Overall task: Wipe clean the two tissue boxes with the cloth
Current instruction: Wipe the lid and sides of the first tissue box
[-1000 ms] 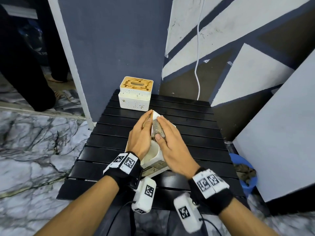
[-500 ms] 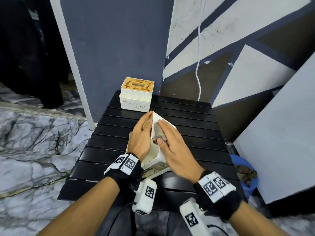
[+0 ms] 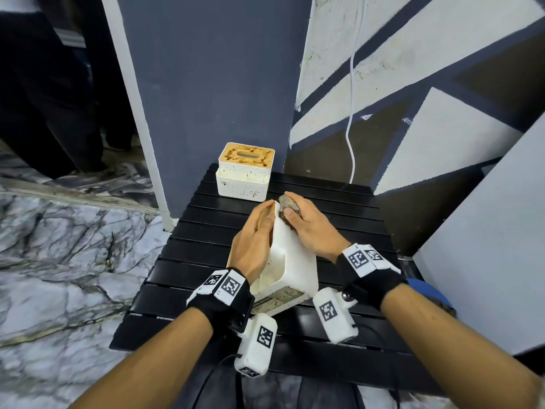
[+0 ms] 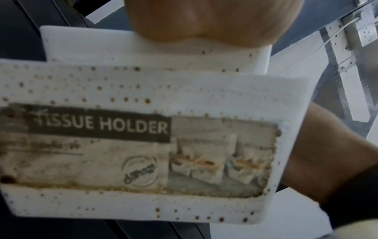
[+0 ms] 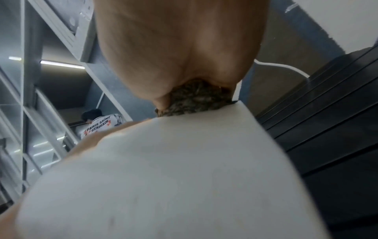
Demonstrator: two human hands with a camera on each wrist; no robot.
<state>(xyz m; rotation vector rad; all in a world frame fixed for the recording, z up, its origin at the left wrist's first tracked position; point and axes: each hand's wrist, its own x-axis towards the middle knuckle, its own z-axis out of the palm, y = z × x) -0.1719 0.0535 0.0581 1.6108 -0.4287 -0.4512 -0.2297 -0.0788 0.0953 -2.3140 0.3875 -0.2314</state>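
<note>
From the head view: near tissue box (image 3: pixel 290 262) tipped on the black slatted table (image 3: pixel 188 273), left hand (image 3: pixel 253 240) flat along its side with straight fingers, right hand (image 3: pixel 309 228) curled over the wadded cloth (image 3: pixel 287 203) at its far top edge; second tissue box (image 3: pixel 244 172) upright beyond. Only from the left wrist: stained "TISSUE HOLDER" label (image 4: pixel 131 153).
</note>
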